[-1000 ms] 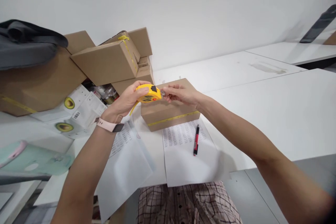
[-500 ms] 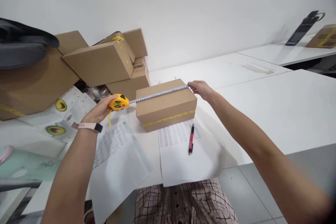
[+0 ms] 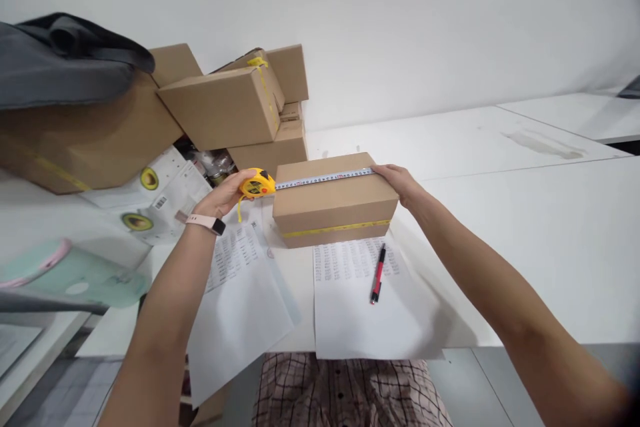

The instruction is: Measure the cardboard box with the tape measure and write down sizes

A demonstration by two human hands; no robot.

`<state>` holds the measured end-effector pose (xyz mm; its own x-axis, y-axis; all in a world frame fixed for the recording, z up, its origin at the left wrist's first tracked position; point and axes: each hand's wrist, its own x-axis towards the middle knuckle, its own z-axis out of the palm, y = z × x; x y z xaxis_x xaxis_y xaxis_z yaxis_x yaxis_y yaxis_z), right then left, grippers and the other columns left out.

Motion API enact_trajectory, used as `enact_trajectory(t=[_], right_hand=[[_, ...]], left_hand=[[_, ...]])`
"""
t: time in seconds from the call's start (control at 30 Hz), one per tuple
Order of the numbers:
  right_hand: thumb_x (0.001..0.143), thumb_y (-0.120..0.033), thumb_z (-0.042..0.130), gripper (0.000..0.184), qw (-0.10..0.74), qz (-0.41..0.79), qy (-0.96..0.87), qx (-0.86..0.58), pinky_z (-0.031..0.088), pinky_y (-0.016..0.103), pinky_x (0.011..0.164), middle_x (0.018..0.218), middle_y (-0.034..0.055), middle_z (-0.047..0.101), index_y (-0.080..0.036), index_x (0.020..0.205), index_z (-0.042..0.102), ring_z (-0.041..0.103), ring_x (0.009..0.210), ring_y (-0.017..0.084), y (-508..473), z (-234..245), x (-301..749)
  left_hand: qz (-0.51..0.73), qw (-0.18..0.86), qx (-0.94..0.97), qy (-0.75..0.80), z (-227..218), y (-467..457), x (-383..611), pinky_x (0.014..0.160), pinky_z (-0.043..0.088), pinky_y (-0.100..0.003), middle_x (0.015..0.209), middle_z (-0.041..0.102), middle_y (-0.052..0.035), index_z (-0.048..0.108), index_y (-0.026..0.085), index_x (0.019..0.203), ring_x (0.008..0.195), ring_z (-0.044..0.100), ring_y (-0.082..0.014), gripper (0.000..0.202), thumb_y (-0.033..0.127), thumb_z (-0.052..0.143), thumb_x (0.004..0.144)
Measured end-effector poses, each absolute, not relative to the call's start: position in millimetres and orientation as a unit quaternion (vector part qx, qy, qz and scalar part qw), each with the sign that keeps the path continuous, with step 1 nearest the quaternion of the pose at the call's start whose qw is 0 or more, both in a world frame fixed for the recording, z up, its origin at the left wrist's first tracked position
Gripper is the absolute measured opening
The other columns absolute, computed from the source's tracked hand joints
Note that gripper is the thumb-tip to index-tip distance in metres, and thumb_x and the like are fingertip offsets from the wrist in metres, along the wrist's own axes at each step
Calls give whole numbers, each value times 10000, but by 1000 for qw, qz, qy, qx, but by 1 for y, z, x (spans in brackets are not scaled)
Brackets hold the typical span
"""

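Note:
A small cardboard box [image 3: 334, 210] with a yellow strip round it sits on the white table [image 3: 525, 213] in front of me. My left hand [image 3: 225, 193] grips a yellow tape measure [image 3: 257, 183] just left of the box. Its white blade [image 3: 325, 178] is pulled out and lies flat along the box's top. My right hand [image 3: 400, 181] pinches the blade's end at the box's right edge.
Two printed sheets [image 3: 350, 293] lie before the box, a red pen [image 3: 377, 273] on the right one. Stacked cardboard boxes [image 3: 225, 107], a large box [image 3: 85, 140] with a grey bag [image 3: 60, 60], and avocado-printed cartons [image 3: 150, 200] crowd the left.
The hands were close together over the box with the tape shut in its case. They moved apart, the blade came out, and it now lies across the box's top.

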<state>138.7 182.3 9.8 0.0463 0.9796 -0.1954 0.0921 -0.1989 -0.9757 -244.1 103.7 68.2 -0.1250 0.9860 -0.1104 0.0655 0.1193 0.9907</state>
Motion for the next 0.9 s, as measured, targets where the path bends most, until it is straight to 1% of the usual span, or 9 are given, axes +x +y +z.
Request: enact_trajectory(t=[0.13,0.27,0.4,0.5,0.53,0.63,0.7,0.77,0.9], right_hand=[[746,-452,788,331,451,454,-485,-596,449,326,615,801,79,662,-213,695,564,584,749,200,180,11,137],[751,-436,799,389,483,411,-509,-582,443,358,652,711,43,575,-222,640,494,527,688,177,183,10,140],[796,-454,757,340,533,380,-525,-544,466,361,744,748,39,594,-225,683,532,540,770,188,189,27,153],[836,-444,711,273,553,372,-555,-498,468,362,831,822,41,641,-225,744,578,571,836,188,192,47,152],[843,-427,703,243,536,374,-585,-481,463,364,858,854,45,659,-222,760,604,579,850,188,194,53,146],[839,-395,705,204,432,354,-706,-437,449,383,916,916,63,699,-212,759,666,596,902,210,205,66,115],[810,-399,740,217,381,316,-753,-434,449,395,929,906,73,707,-212,726,670,595,942,239,217,69,91],[796,-397,757,233,356,290,-759,-461,457,400,917,877,84,707,-211,704,651,589,955,257,230,68,71],[835,-377,699,254,312,289,-744,-516,470,405,852,815,90,692,-208,675,598,595,843,240,240,60,60]], left_hand=[[477,474,467,574,65,104,-243,448,444,-218,865,737,-68,738,159,929,686,640,-169,280,367,746,742],[480,456,481,575,84,99,-239,495,470,-216,860,731,-62,733,152,904,706,645,-164,273,343,774,713],[430,466,550,544,103,54,-217,648,548,-251,1072,738,-91,707,176,1137,891,691,-220,443,351,813,744],[335,587,559,481,82,-8,-171,685,589,-321,1168,702,-123,614,237,1320,897,701,-240,579,400,802,797],[318,642,532,450,68,-29,-152,711,599,-342,1179,689,-120,603,256,1327,887,702,-230,590,422,804,797],[329,747,449,364,26,-70,-90,775,588,-339,1150,664,-96,605,270,1292,935,690,-224,719,379,919,655],[412,753,395,327,11,-73,-58,782,586,-340,1099,664,-73,607,283,1250,933,687,-222,701,443,917,641],[469,734,377,316,12,-60,-41,762,590,-351,1066,666,-70,631,264,1161,891,697,-221,584,500,874,685],[479,714,389,330,30,-29,-35,674,594,-355,1013,680,-87,672,207,987,773,699,-212,426,564,769,775]])
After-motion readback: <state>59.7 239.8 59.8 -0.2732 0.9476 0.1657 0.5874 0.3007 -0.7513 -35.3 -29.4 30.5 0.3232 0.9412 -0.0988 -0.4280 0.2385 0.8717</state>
